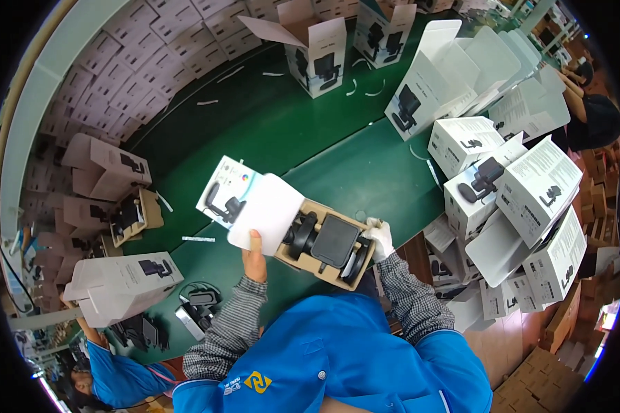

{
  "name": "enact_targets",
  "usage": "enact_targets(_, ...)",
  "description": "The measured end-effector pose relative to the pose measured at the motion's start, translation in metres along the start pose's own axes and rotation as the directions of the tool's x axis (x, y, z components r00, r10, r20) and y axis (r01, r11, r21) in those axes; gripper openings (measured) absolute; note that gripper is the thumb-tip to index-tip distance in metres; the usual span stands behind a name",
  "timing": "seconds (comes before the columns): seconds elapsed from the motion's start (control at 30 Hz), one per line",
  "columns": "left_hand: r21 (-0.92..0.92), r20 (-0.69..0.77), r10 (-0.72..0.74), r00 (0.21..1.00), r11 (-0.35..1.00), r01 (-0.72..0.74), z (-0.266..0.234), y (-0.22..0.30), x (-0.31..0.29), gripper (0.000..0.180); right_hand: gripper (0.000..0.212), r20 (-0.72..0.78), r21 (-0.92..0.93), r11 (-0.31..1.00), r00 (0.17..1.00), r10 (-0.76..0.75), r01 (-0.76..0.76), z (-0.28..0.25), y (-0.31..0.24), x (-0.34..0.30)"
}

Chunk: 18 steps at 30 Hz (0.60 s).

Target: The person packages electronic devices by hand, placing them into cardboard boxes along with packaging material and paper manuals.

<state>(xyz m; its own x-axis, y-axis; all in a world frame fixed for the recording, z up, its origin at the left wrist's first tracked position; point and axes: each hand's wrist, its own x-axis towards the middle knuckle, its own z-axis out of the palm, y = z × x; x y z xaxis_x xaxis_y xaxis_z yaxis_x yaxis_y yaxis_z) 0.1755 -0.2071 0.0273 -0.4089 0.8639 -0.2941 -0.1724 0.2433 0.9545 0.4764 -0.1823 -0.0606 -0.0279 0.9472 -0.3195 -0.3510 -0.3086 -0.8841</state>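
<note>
My left hand (254, 261) is closed on the lower side of a white printed carton (220, 189), thumb lying on its open flap (272, 210). The carton is tilted over the green table. A brown moulded tray (308, 263) sticks partway out of the carton's open end, toward my right. In it lies a black device (335, 240) with a square flat face and round parts beside it. My right hand (379, 239), in a white glove, grips the tray's right end. Its fingertips are partly hidden behind the tray edge.
White cartons (506, 182) pile up on the right. Open cartons (324, 62) stand at the back, others (134, 279) at the left beside a filled tray (136, 217). Black adapters and cables (200, 303) lie near my left forearm. A person (127, 372) works at lower left.
</note>
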Motion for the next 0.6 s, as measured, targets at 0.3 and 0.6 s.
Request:
enact_targets(0.3,0.069,-0.040,0.048,0.998,0.997,-0.046,0.015,-0.002,-0.010,0.062,0.017,0.003,0.081,0.996,1.000,-0.031,0.031,-0.002,0.008,0.023)
enact_targets(0.6,0.166,0.035,0.002,0.999,0.986,-0.008,0.045,-0.004,-0.016,0.059,0.021,-0.118,0.040,0.999,0.993,0.020,-0.015,0.057,0.006,0.049)
